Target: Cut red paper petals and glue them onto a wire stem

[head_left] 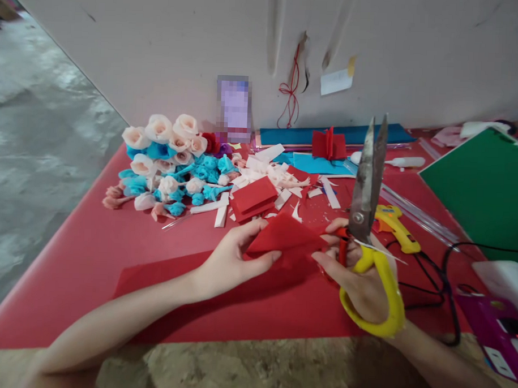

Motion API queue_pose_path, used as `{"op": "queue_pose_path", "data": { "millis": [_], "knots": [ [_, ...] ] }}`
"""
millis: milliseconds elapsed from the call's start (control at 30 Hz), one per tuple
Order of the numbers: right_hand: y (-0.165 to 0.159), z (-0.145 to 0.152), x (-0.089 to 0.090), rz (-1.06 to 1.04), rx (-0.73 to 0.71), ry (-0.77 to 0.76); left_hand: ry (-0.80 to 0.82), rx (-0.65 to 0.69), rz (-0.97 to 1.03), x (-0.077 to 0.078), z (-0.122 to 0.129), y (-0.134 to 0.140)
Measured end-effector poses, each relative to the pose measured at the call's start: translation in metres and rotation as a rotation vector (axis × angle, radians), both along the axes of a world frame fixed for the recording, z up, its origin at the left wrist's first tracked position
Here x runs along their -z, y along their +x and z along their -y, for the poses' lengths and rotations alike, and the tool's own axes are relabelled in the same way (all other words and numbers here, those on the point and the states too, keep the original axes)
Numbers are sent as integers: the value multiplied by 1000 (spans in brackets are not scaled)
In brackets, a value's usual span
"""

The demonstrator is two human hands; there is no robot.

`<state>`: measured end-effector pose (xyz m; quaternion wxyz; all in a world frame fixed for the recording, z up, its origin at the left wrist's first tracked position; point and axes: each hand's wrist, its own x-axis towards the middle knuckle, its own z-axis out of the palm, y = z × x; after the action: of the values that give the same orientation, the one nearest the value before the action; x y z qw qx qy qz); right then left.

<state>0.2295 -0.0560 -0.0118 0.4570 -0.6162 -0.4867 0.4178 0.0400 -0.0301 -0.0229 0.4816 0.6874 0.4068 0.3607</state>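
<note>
My left hand (235, 258) pinches the left side of a sheet of red crepe-like paper (285, 234), its thumb in front and fingers behind. The upper part looks folded into a pointed flap. At the sheet's right edge, the thumb and fingers of my right hand (358, 276) grip the same paper. A pair of scissors (366, 215) hangs on my right hand by its yellow and red handles, blades pointing up and slightly apart. Just beyond my left fingers lies a folded red paper piece (254, 198). A long red strip (163, 272) runs beneath my left wrist.
Pink and blue paper flowers (170, 162) are heaped at the back left, beside white paper scraps (272, 174). A yellow glue gun (396, 227) with a black cord lies right of the scissors. A green board (480, 185) and a purple case (492, 321) sit far right.
</note>
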Motion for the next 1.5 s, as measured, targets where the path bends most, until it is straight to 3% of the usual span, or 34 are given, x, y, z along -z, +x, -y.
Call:
{"op": "queue_pose_path", "data": {
  "millis": [133, 233, 300, 400, 500, 567, 600, 700, 767, 800, 867, 933, 1100, 1367, 1500],
  "knots": [
    [6, -8, 6, -168, -54, -44, 667, 13, -234, 5, -9, -13],
    [6, -9, 8, -333, -110, -171, 1160, -10, -453, 7, -12, -18],
    [3, -7, 7, -339, -138, -271, 1332, -27, -544, 7, -11, -18],
    [-3, -4, 4, -207, -158, -349, 1412, -11, -603, 10, -8, -17],
    [-3, -2, 3, -122, -132, -349, 1259, -99, -483, 11, -10, -15],
    [-1, -1, 4, -116, -169, -334, 932, -143, -331, 8, -13, -14],
    [1, 0, 5, -117, -205, -322, 688, -107, -276, 5, -14, -14],
    [5, 3, 9, -105, -332, -278, -65, 197, -80, 0, -17, -12],
    [7, 5, 10, -68, -441, -258, -404, 400, 26, -1, -19, -12],
    [8, 6, 11, -41, -497, -248, -494, 482, 44, -1, -19, -13],
    [10, 6, 10, 9, -589, -229, -539, 620, -12, -2, -19, -13],
    [11, 5, 8, 38, -642, -218, -470, 711, -125, -3, -19, -13],
    [12, 0, 2, 84, -678, -206, -400, 756, -228, -7, -14, -9],
    [7, -6, 4, 73, -335, -167, -422, 535, -161, -6, -9, -5],
    [11, -7, 4, 108, -300, -124, -396, 441, -99, -4, -8, -2]
  ]
}}
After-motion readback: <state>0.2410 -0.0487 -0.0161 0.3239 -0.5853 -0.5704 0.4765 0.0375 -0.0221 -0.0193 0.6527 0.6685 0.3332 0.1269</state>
